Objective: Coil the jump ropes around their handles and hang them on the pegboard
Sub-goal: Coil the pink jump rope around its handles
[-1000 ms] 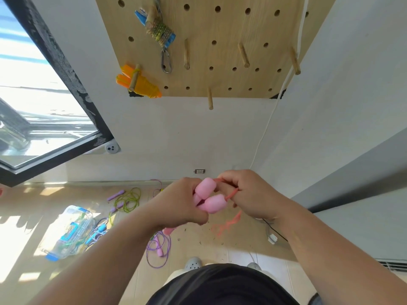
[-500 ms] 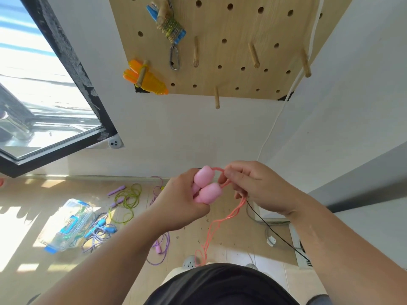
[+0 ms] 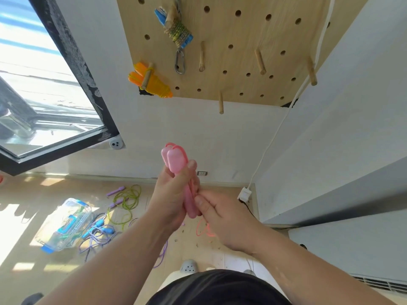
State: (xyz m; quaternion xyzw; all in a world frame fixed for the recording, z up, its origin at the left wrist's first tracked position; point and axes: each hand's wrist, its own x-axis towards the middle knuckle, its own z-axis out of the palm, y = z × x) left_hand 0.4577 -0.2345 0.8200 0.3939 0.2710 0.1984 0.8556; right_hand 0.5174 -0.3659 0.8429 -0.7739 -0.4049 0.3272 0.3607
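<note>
My left fingers [image 3: 191, 166] are clamped on the pink handles [image 3: 175, 160], now tipped upright. Right fingers [image 3: 200, 202] slid down, pinching the pink cord [image 3: 184, 153]. Wrapping's just starting, pegboard [image 3: 242, 29] comes later.

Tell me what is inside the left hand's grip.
Two pink handles, tops sticking out of the left hand, which covers their middles; the right hand hides the path of the pink rope.

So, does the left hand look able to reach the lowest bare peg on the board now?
Probably yes. Only plain wall lies between the left hand and that peg above it, and nothing hangs on it. Yet the hand grips the pink handles, and loose rope dangles by the right hand.
</note>
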